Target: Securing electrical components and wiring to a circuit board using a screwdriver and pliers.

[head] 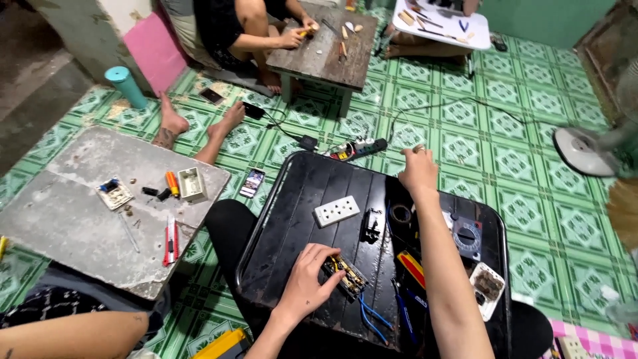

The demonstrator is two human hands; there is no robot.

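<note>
Our left hand (307, 282) pins the socket module (345, 276) on the black surface (306, 179), fingers gripping it. Our right hand (419, 171) reaches outward, fingers closed, apparently empty. We advise steady downward pressure.

Black table (292, 199): white socket plate (336, 211), tape roll (400, 213), pliers (411, 267).

We see a glossy black slatted bench (299, 199) over a floor of green-and-white patterned tiles (505, 146); on it a white rectangular socket plate (336, 211), blue wires (372, 316) and a red-and-yellow flat tool (413, 268); nearby, a grey concrete slab bench (80, 219), a teal cylinder (125, 86) and a pink panel (156, 50).
</note>
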